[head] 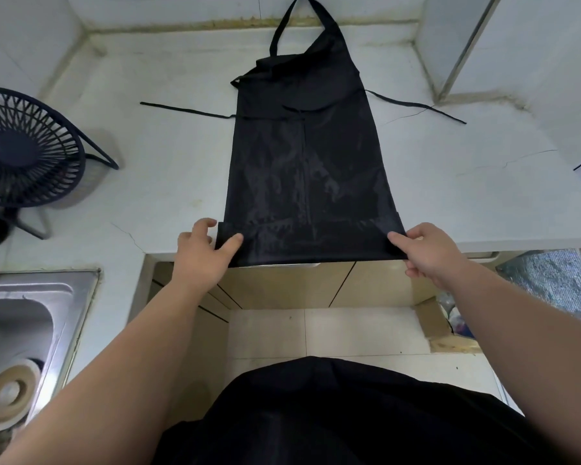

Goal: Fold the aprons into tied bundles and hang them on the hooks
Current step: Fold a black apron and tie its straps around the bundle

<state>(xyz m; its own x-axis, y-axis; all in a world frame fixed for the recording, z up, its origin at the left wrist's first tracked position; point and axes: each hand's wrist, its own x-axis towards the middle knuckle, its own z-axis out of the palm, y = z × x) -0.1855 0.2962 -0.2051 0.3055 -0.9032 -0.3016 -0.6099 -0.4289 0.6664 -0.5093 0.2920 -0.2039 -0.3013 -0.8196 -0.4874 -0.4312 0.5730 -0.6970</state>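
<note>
A black apron [309,162] lies flat on the white counter [168,169], folded lengthwise into a long strip. Its neck loop [284,25] points to the back wall, and its two waist ties [185,110] trail out to the left and right. The bottom hem hangs at the counter's front edge. My left hand [203,250] pinches the hem's left corner with the thumb on top. At the hem's right corner, my right hand [426,251] pinches the cloth between thumb and fingers. No hooks are in view.
A dark desk fan [27,149] stands on the counter's left part, its cord running toward me. A steel sink [21,317] holding a roll of tape [9,394] is at lower left. Cabinets, a floor and a cardboard box [436,323] lie below the counter.
</note>
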